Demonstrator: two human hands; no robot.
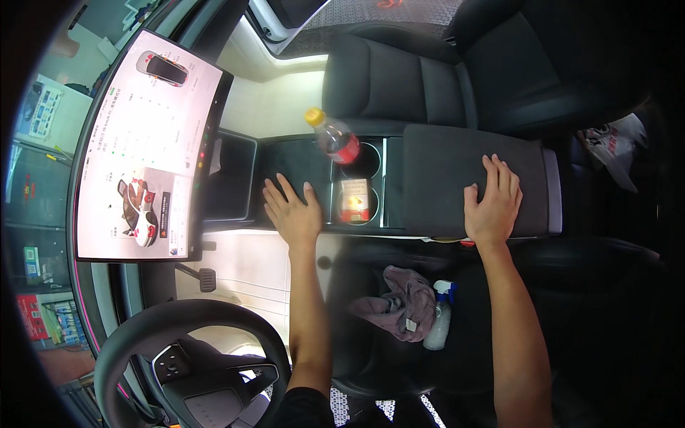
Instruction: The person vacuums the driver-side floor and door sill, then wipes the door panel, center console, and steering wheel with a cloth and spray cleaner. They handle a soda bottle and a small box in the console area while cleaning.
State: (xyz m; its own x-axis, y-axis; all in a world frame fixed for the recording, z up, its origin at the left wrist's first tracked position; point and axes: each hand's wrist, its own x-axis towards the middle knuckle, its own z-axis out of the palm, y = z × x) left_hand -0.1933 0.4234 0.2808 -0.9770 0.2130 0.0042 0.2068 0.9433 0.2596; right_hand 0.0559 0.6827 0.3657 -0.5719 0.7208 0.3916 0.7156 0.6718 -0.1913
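Observation:
My left hand (297, 216) lies palm down on the dark front section of the car's centre console (291, 152), fingers spread and holding nothing. Just to its right, a red and yellow cigarette pack (355, 206) sits in one cup holder. A cola bottle (334, 139) with a yellow cap and red label leans at the other cup holder (369, 160). My right hand (492, 203) rests on the dark padded armrest lid (439, 176). Its thumb stands apart from the fingers, and nothing is in its grasp.
On the near seat lie a crumpled mauve cloth (406, 305) and a spray bottle (440, 318) with a blue and white head. The steering wheel (187, 310) is at lower left, below a large lit touchscreen (144, 160). A black passenger seat (396, 80) stands beyond the console.

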